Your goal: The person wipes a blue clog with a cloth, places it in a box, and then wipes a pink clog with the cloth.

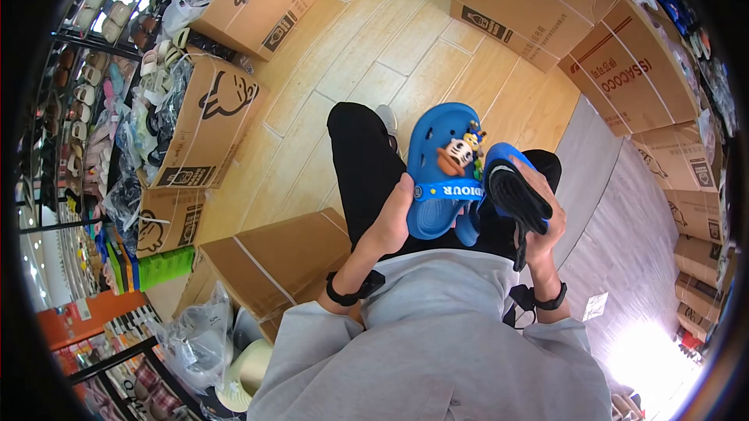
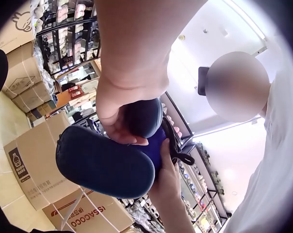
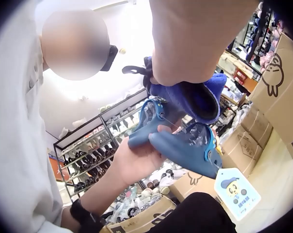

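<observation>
My left hand grips a pair of blue clogs at their heel ends. The nearer clog faces up, its strap lettered and its toe carrying cartoon charms. Only part of the second clog shows beside it; in the right wrist view both clogs rest against the left fingers. A printed tag hangs from one. My right hand holds a blue fuzzy piece with a dark middle and a black strap loop, close beside the clogs.
Black-trousered legs are under the hands. Cardboard boxes stand on both sides, one close at the left knee. Shoe racks line the left wall. Clear plastic bags lie at the lower left. Wood-look tile floor stretches ahead.
</observation>
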The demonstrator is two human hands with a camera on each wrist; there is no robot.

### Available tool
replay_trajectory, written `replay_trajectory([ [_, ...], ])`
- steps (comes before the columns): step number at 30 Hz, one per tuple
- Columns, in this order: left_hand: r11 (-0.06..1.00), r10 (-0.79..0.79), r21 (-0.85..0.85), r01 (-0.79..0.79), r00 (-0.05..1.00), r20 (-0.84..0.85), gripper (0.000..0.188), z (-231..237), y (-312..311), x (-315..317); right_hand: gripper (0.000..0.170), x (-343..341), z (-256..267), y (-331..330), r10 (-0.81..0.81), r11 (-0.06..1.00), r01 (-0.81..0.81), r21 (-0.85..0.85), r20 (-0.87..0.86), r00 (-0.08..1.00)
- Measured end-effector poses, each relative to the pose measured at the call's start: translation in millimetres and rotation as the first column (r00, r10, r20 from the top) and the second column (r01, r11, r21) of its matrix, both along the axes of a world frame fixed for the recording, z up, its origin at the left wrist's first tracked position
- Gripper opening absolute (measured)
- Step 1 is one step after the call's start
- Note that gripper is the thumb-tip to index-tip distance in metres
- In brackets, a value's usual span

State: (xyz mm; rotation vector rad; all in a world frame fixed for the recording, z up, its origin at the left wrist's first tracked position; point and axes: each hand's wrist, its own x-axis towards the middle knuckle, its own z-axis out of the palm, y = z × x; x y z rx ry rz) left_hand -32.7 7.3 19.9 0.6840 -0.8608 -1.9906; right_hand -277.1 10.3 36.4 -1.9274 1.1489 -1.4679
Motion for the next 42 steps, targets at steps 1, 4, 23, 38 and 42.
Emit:
replay_trajectory([
  [1,0.999,-0.014,-0.041,0.016,0.999,0.043,0.078,-2.6,0.8,-0.9,0.038,-1.6,2.2,-4.0,-0.001,0.997,-0.004,-0.074,-0.073,0.997],
  [4,0.995,-0.071,-0.06,0.077,0.993,0.089,0.078,-10.3,2.9,0.2,0.043,-5.6,3.7,-14.2,-0.034,0.968,-0.033,-0.248,-0.263,0.964],
  [23,0.975,-0.19,0.083,0.205,0.968,-0.163,0.081,-17.0,-5.2,4.9,0.04,-10.0,24.1,-24.9,0.034,0.957,-0.153,-0.245,-0.431,0.902],
  [38,0.988,-0.129,0.099,0.122,0.989,0.071,0.072,8.3,-2.0,-2.6,0.051,-11.4,35.0,-32.3,-0.181,0.975,0.054,-0.218,-0.622,0.762],
  [42,0.97,-0.221,0.093,0.223,0.975,-0.037,0.075,3.5,-1.8,0.2,0.059,-11.4,31.6,-31.8,-0.187,0.982,0.147,-0.116,-0.552,0.813],
])
